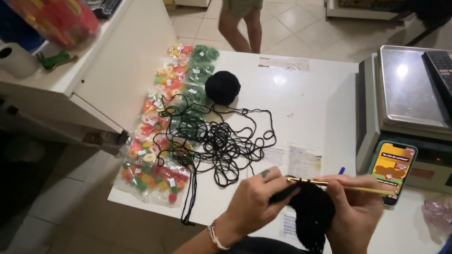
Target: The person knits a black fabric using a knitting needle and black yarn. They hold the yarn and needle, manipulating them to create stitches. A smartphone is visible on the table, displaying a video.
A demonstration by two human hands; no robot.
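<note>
— What have your hands got?

— My left hand (pixel 255 198) is closed on the black crochet piece (pixel 313 212), low at six o'clock over the white counter (pixel 318 91). My right hand (pixel 355 207) is shut around the gold hook (pixel 338 186).

— How does it handle?

— Soft, light and floppy, I'd judge; best pinched near the hook. The loose yarn (pixel 219 142) sprawls at eleven o'clock, snag-prone, below the yarn ball (pixel 222 86) and beside the candy bags (pixel 165 123).

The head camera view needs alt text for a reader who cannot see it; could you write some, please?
Two hands, left hand and right hand, work black crochet fabric with a yellow hook over a white table. Loose black yarn trails to a ball beside bagged sweets.
</note>
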